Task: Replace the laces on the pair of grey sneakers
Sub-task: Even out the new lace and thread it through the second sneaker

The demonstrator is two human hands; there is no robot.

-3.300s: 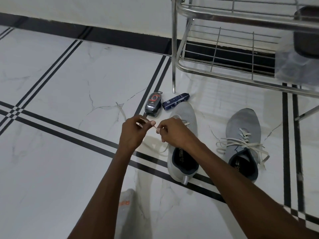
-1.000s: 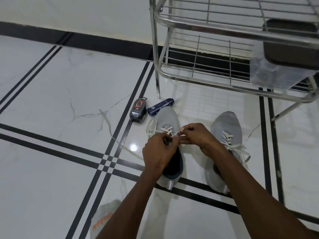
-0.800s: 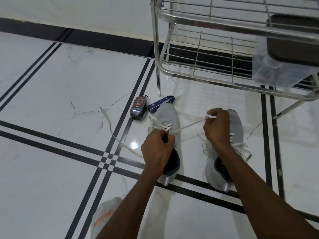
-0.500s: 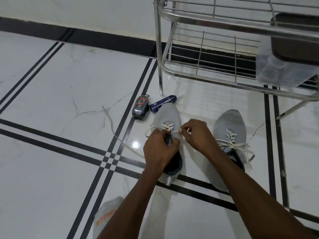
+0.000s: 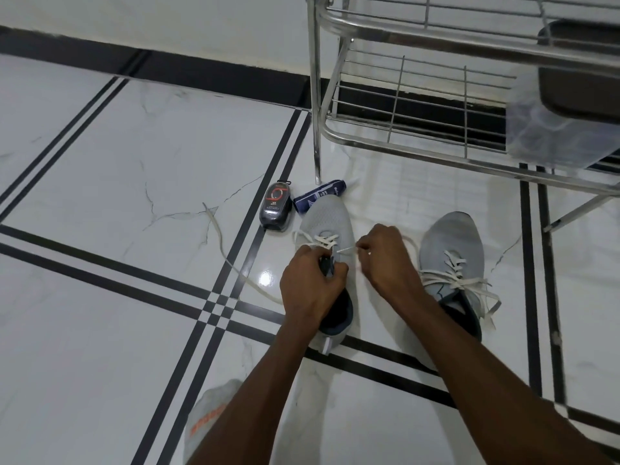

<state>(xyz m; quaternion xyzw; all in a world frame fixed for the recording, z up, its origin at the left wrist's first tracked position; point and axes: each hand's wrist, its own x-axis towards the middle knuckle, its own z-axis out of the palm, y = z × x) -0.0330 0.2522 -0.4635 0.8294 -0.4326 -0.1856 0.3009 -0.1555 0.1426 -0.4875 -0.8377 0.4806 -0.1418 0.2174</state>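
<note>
White marble-look floor (image 5: pixel 100 330) with black double stripes. On it: left grey sneaker (image 5: pixel 330 218), partly laced, right grey sneaker (image 5: pixel 449 239), fully laced, well apart from it. Loose white lace (image 5: pixel 218 236) trails left across the floor. Dark polish container (image 5: pixel 275 206) and blue tube (image 5: pixel 320 195) near left sneaker's toe. Metal rack leg (image 5: pixel 315 129) stands on floor behind them.

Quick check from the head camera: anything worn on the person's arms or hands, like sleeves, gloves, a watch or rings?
Nothing worn shows. Both forearms are bare from the bottom edge of the frame up to the wrists, with no sleeve in view. The left hand and the right hand have no gloves, and no watch, band or ring can be seen on the wrists or the visible fingers. The arms above the forearms are out of frame.
</note>
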